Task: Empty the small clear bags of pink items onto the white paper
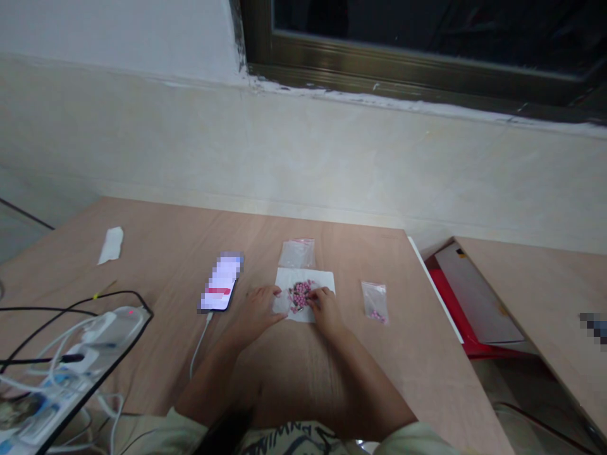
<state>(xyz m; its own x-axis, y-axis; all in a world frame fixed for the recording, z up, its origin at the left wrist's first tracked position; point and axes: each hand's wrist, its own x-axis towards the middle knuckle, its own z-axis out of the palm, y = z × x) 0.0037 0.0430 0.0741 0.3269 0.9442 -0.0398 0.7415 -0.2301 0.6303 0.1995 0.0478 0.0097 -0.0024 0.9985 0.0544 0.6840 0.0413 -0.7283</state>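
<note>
Indoors, a person's left hand [260, 309] holds thumb and fingers spread at white paper's [325, 279] edge; the right hand [326, 309] curls over pink beads [300, 296], any pinch indiscernible.

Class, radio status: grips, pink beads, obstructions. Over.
Left grip at white paper; right grip at pink beads. Beads clustered on paper. Nothing visibly blocking.

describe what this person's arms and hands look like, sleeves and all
The forearms are bare below short, pale beige sleeves of a shirt with dark lettering. The left grip and right grip are ungloved hands. Nothing else worn shows on them.
</note>
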